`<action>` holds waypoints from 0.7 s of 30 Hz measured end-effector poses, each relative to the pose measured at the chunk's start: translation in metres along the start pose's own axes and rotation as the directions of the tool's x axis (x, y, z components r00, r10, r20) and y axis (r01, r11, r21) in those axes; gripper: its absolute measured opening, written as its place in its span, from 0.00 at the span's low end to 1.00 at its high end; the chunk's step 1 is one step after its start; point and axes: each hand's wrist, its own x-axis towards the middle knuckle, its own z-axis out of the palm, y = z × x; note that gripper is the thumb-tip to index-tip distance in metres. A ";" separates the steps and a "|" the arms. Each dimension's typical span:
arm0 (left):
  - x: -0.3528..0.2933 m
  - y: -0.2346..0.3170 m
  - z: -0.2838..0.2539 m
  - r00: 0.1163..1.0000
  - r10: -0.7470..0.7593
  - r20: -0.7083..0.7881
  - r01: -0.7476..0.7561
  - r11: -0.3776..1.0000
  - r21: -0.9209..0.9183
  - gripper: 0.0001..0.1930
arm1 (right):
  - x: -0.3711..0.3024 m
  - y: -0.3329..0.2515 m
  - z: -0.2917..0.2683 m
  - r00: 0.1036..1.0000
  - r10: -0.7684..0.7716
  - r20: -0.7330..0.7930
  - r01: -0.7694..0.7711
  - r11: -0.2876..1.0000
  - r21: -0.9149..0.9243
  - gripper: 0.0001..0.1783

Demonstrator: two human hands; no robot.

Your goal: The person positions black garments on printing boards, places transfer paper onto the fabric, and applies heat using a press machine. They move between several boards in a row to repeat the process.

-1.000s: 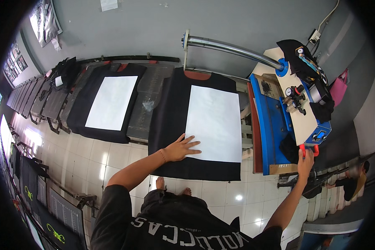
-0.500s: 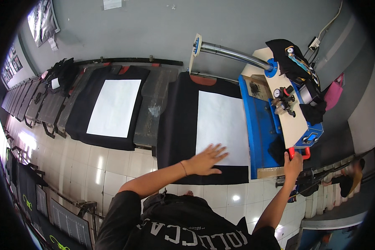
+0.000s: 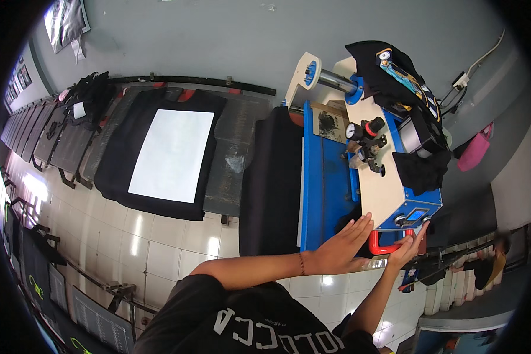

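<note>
A blue and cream heat press [image 3: 379, 171] has slid over the black shirt [image 3: 271, 189] laid on the board. Only a thin strip of the shirt's white sheet [image 3: 301, 212] shows beside the press's blue plate. My left hand [image 3: 340, 248] lies flat with fingers stretched, its tips against the press's cream front corner. At the red handle [image 3: 382, 243], my right hand [image 3: 406, 248] rests with its fingers extended up past the bar toward a knob on the control box [image 3: 418, 216]. My right hand's thumb is close to the handle.
Another black shirt [image 3: 115, 159] with a white sheet [image 3: 172, 156] lies on a board to the left. More dark boards [image 3: 32, 138] run along the wall. Black garments [image 3: 389, 74] sit on the press. A person [image 3: 492, 262] is at the far right.
The press has moved left over the shirt, covering nearly all of its white sheet. My left hand went from above the sheet to the press's front. My right hand's fingers loosened from the handle.
</note>
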 end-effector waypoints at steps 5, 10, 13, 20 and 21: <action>-0.040 -0.011 -0.036 1.000 -0.012 -0.026 0.014 0.998 0.060 0.50 | -0.022 -0.044 0.033 0.998 0.051 0.022 -0.053 0.997 0.060 0.37; -0.054 -0.007 -0.062 0.999 -0.040 -0.034 0.043 0.994 0.096 0.50 | -0.028 -0.071 0.046 0.998 0.050 0.025 -0.052 0.997 0.053 0.37; -0.059 -0.006 -0.069 0.998 -0.027 -0.057 0.032 0.996 0.087 0.49 | -0.026 -0.084 0.046 0.992 0.114 0.053 -0.116 0.992 0.038 0.36; -0.063 -0.003 -0.084 0.999 -0.039 -0.036 0.041 0.999 0.030 0.45 | -0.025 -0.080 0.042 0.996 0.092 0.011 -0.092 0.995 0.039 0.32; -0.067 -0.003 -0.084 0.998 -0.044 -0.047 0.045 0.999 0.019 0.44 | -0.026 -0.081 0.040 0.989 0.141 0.037 -0.143 0.989 0.041 0.32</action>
